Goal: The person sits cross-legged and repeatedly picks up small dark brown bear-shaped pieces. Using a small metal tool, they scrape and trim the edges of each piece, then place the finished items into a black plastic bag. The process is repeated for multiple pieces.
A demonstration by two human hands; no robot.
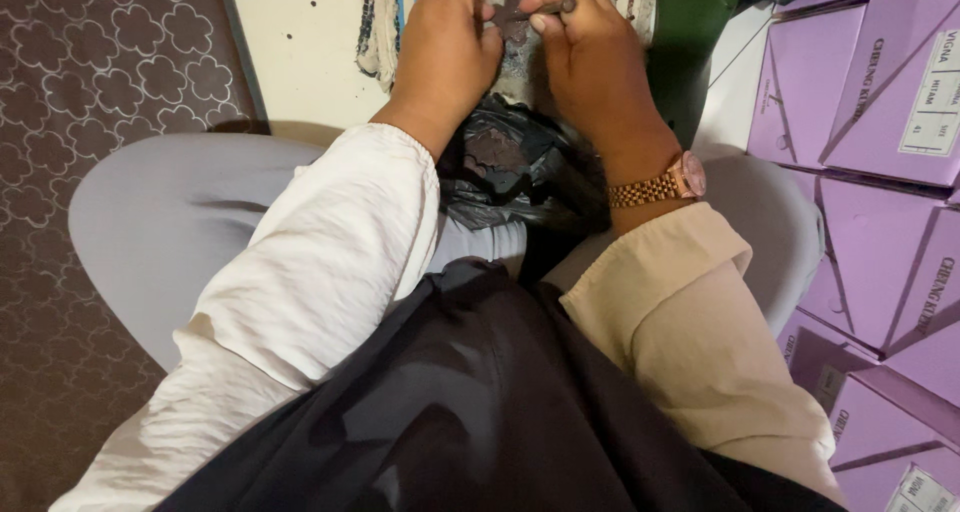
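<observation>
Left hand (445, 42) and right hand (585, 47) both pinching a small dark flower-shaped piece (508, 14) above a black bag (520, 167)

Left hand (447, 47) fingers beyond top edge

Purple boxes (880, 172) are stacking up at the right. A patterned brown carpet (90, 92) is lying at the left, and a black bag (520, 172) is sitting on the lap.

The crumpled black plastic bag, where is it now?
In the head view, the crumpled black plastic bag lies on the person's lap at centre, just below both hands, between the white sleeve and the rose-gold wristwatch.
</observation>
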